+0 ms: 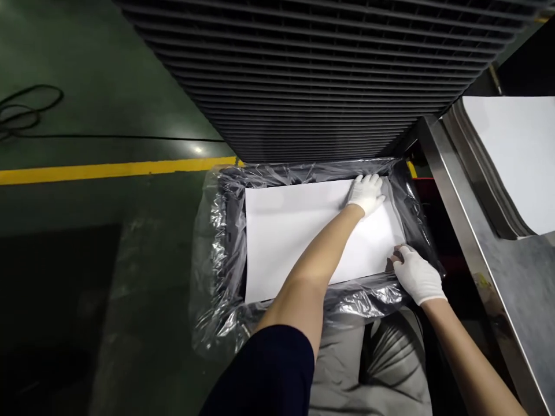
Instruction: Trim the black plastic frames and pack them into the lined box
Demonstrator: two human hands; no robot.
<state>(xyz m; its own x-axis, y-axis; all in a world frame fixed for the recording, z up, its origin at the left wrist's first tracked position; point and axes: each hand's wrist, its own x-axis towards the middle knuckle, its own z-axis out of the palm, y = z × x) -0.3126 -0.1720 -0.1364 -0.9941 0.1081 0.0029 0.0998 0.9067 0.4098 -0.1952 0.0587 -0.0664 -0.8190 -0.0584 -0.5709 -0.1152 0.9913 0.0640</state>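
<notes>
A large white sheet [286,231] lies flat in a black crate lined with clear plastic film [221,254]. My left hand [366,193], in a white glove, reaches across and rests on the sheet near its far right corner, fingers stretched out. At the near right corner, my right hand [418,274] has its fingers bent around the sheet's edge; its glove leaves some fingertips bare. Whether more sheets lie beneath the top one is hidden. Loose film hangs over the crate's left and near sides.
Dark ribbed crates [312,86] stand stacked just beyond. On the right, a metal table [511,271] carries a thick stack of white-topped sheets [515,156]. A yellow line [117,171] and a black cable [121,137] run along the green floor.
</notes>
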